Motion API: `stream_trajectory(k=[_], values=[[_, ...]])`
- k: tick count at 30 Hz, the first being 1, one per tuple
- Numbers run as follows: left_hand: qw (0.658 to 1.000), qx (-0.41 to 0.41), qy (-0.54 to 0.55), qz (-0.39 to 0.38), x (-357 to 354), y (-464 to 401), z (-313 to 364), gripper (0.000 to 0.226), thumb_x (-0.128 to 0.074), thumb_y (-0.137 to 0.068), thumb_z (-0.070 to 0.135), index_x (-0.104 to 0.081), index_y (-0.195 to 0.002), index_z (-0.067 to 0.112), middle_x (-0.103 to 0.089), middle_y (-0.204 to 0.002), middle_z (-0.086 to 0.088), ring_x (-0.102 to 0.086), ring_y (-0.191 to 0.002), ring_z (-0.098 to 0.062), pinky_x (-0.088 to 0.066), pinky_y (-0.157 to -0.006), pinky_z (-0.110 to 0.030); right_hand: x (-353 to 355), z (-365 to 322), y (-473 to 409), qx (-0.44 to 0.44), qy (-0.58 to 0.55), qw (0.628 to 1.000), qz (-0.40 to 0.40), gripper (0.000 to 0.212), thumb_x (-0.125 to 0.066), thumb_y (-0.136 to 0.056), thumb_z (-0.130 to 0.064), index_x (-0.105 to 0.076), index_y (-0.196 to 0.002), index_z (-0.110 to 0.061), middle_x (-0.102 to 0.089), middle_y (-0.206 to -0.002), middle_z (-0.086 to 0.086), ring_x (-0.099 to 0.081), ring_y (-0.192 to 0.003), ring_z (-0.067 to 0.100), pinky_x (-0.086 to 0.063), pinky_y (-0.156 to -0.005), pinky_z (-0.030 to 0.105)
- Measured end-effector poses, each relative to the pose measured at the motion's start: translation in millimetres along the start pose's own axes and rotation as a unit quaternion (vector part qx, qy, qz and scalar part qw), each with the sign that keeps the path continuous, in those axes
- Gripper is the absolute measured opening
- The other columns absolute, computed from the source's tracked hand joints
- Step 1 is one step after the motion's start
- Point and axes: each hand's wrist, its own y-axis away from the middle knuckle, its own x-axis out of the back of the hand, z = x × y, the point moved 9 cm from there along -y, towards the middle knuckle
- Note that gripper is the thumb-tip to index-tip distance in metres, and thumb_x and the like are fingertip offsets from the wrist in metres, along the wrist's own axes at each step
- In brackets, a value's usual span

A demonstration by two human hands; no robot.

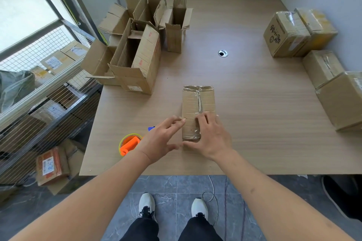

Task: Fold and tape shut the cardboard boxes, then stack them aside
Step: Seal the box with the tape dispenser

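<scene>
- We see black printed characters and round symbols on the side of the taped box [282, 34] at far right; illegible.
- White label on the open box [135, 64] at left: print too small.
- Labels on shelf parcels [51, 164] at left, unreadable.

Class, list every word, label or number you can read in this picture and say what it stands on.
None reads clearly.
Black printed marks on the taped brown cardboard box at far right: blurred.
White label on the open brown cardboard box: too small.
Label on the orange-printed box on the floor: too small.
</scene>
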Motion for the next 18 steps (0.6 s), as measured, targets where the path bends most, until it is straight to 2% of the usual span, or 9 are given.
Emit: stream_trajectory(k=[1,3,5,7,9,11,13,15,18], values=[[1.0,0.009,-0.022,-0.004,1.3,3.3,-5.8,0.09,-0.09,-0.075,0.017,-0.044,-0.153,0.011,-0.047,-0.146,-0.005,-0.053,-0.128,-0.022,-0.048,-0.106,-0.033,-2.8,-4.0,-0.7,-0.017,0.015,1.0,0.011,0.102,-0.068,-0.064,-0.085,-0.042,-0.14,-0.021,-0.04,-0.138,0.001,-0.039,-0.134,0.028,-0.036,-0.118,0.047],[0.997,0.034,-0.068,-0.006,4.0,8.1,-19.2,0.084,-0.084,-0.079,0.012,-0.044,-0.153,0.011,-0.047,-0.149,-0.006,-0.05,-0.133,-0.026,-0.049,-0.107,-0.04,-7.3,-11.8,-2.9,-0.041,0.047,0.997,0.034,0.105,-0.066,-0.063,-0.083,-0.04,-0.141,-0.017,-0.04,-0.136,0.005,-0.04,-0.134,0.031,-0.023,-0.124,0.051],[0.993,0.068,-0.094,-0.009,7.8,8.8,-32.3,0.074,-0.075,-0.085,0.013,-0.044,-0.152,0.011,-0.045,-0.153,-0.007,-0.045,-0.139,-0.028,-0.046,-0.109,-0.045,-12.2,-18.6,-5.0,-0.054,0.077,0.994,0.049,0.106,-0.064,-0.061,-0.079,-0.04,-0.141,-0.015,-0.041,-0.134,0.008,-0.041,-0.133,0.032,-0.019,-0.125,0.055],[0.989,0.099,-0.105,-0.019,11.2,6.9,-41.9,0.067,-0.067,-0.091,0.016,-0.043,-0.153,0.012,-0.041,-0.157,-0.008,-0.037,-0.146,-0.031,-0.037,-0.117,-0.045,-16.8,-24.8,-6.9,-0.063,0.098,0.992,0.052,0.106,-0.063,-0.061,-0.076,-0.038,-0.143,-0.014,-0.04,-0.137,0.011,-0.037,-0.134,0.033,-0.017,-0.123,0.059],[0.985,0.126,-0.113,-0.034,14.8,5.8,-48.6,0.066,-0.061,-0.095,0.02,-0.038,-0.156,0.013,-0.034,-0.162,-0.008,-0.026,-0.152,-0.03,-0.023,-0.124,-0.042,-19.8,-28.1,-8.8,-0.074,0.106,0.99,0.046,0.106,-0.063,-0.063,-0.076,-0.035,-0.144,-0.014,-0.036,-0.139,0.012,-0.031,-0.134,0.033,-0.016,-0.123,0.061],[0.981,0.139,-0.126,-0.042,20.4,5.1,-53.0,0.066,-0.057,-0.098,0.024,-0.033,-0.158,0.015,-0.029,-0.165,-0.007,-0.021,-0.154,-0.027,-0.016,-0.126,-0.039,-22.4,-27.6,-10.0,-0.086,0.11,0.99,0.034,0.104,-0.062,-0.068,-0.078,-0.032,-0.145,-0.015,-0.031,-0.14,0.012,-0.025,-0.135,0.033,-0.012,-0.123,0.062],[0.981,0.139,-0.129,-0.043,25.2,2.6,-54.7,0.065,-0.056,-0.098,0.025,-0.033,-0.158,0.016,-0.03,-0.164,-0.008,-0.023,-0.153,-0.027,-0.017,-0.126,-0.039,-24.9,-25.4,-9.7,-0.1,0.11,0.989,0.024,0.098,-0.061,-0.075,-0.075,-0.029,-0.146,-0.016,-0.023,-0.145,0.014,-0.017,-0.142,0.035,-0.007,-0.124,0.062],[0.981,0.137,-0.13,-0.05,27.2,-1.2,-55.6,0.064,-0.055,-0.098,0.025,-0.033,-0.158,0.016,-0.031,-0.162,-0.008,-0.026,-0.151,-0.027,-0.018,-0.125,-0.039,-27.9,-24.4,-9.6,-0.119,0.088,0.989,0.02,0.085,-0.06,-0.082,-0.063,-0.026,-0.146,-0.018,-0.011,-0.153,0.017,-0.003,-0.15,0.04,0.001,-0.123,0.064],[0.98,0.133,-0.134,-0.059,27.9,-6.4,-56.9,0.063,-0.055,-0.098,0.026,-0.035,-0.158,0.016,-0.033,-0.16,-0.01,-0.03,-0.149,-0.028,-0.019,-0.124,-0.039,-31.4,-23.9,-15.2,-0.163,0.054,0.985,0.011,0.077,-0.06,-0.083,-0.055,-0.023,-0.142,-0.024,0.003,-0.159,0.018,0.014,-0.152,0.044,0.006,-0.121,0.066]])
